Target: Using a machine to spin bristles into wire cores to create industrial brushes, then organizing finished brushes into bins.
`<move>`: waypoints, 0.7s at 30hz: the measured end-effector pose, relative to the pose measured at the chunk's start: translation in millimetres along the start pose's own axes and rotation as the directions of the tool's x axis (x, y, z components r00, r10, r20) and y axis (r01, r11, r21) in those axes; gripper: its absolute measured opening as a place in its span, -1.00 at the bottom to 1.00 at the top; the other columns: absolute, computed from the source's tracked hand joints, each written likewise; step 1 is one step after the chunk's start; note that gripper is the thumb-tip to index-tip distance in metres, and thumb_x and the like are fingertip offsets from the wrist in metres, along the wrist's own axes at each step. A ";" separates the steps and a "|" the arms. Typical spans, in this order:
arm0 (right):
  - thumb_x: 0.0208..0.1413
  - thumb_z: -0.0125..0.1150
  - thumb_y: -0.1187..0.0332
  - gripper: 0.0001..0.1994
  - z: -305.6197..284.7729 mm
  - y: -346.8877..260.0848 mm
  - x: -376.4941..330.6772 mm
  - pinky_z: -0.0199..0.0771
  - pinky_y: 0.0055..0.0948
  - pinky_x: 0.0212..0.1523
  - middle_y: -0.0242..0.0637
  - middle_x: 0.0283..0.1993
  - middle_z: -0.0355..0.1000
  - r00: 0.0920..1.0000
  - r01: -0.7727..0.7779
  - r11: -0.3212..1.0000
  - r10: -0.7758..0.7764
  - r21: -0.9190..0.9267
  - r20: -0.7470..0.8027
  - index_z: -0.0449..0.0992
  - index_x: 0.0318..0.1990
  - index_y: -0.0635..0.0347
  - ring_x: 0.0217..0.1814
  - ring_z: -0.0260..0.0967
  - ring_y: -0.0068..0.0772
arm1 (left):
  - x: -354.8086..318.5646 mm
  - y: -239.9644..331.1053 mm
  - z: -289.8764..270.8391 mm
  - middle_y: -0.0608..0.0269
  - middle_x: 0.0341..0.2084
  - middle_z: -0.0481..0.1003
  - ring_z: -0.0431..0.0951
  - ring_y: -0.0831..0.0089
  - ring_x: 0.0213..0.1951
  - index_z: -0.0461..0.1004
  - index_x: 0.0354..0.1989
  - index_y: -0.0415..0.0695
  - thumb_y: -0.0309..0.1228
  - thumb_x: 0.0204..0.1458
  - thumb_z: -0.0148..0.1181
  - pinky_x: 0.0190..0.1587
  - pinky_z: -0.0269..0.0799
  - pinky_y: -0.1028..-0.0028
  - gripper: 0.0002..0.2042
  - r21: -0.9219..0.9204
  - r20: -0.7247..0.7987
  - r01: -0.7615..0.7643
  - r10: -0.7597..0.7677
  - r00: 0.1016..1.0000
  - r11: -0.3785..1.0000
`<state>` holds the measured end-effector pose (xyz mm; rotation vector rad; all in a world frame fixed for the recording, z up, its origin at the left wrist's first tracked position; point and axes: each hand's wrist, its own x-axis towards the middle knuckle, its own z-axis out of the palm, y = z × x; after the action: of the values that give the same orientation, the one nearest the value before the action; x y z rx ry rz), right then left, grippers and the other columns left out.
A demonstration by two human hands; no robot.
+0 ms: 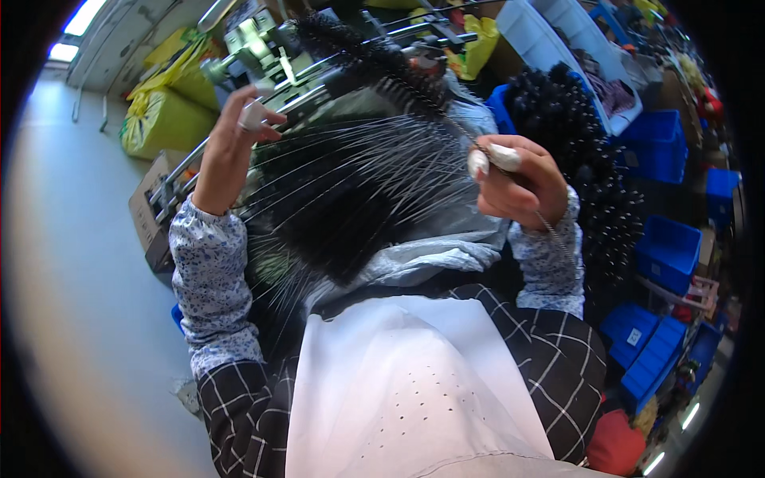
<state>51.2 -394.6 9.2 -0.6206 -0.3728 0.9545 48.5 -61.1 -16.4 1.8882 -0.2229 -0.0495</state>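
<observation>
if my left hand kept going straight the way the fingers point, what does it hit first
Most likely the metal machine just beyond the fingertips of your left hand, up and to the right in the picture. Depth is hard to judge here, so the hand might pass above it.

Machine (259,49) blocking way just beyond left hand (229,147). Thin wires (390,159) fanning between both hands, cluttering straight crossing; black brush (405,94) slanting across farther up. Bristle bundle (550,103) crowding outer side of right hand (522,182). Room opening above white apron (406,358).
</observation>
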 end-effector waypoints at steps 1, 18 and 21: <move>0.11 -0.30 0.32 -0.65 0.3 -2.5 2.8 -0.09 -0.72 -0.83 -0.49 -0.82 0.14 1.000 -0.013 1.000 0.014 -0.025 0.028 0.24 -0.20 0.55 -0.90 -0.06 -0.75 | 0.6 8.9 -2.7 0.15 -0.40 0.41 0.42 0.50 -0.42 0.17 -0.07 -0.21 -0.20 0.08 -0.24 -0.30 0.31 0.58 -0.64 -0.146 -0.054 -0.059 0.052 0.997 0.987; 0.08 -0.21 0.32 -0.67 8.5 -10.7 22.2 -0.06 -0.69 -0.80 -0.40 -0.78 0.17 0.961 -0.184 0.975 0.205 -0.125 0.187 0.24 -0.16 0.51 -0.85 -0.01 -0.73 | -4.6 61.4 -7.4 0.49 -0.64 0.18 0.09 0.78 -0.61 0.28 -0.34 -0.16 -0.31 0.06 -0.13 -0.59 0.02 0.75 -0.83 -0.037 -0.166 -0.224 0.215 0.962 0.974; 0.08 -0.21 0.32 -0.66 10.9 -12.2 23.3 -0.06 -0.70 -0.81 -0.39 -0.78 0.17 0.954 -0.206 0.967 0.232 -0.147 0.191 0.24 -0.17 0.50 -0.85 -0.01 -0.74 | -5.0 63.5 -4.9 0.50 -0.65 0.17 0.08 0.79 -0.62 0.29 -0.34 -0.16 -0.30 0.05 -0.11 -0.61 0.00 0.75 -0.82 -0.053 -0.191 -0.241 0.227 0.955 0.969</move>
<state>65.4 -376.6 26.0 -0.6896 -0.5616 1.2210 36.2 -75.1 44.6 1.7667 -0.3130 0.2734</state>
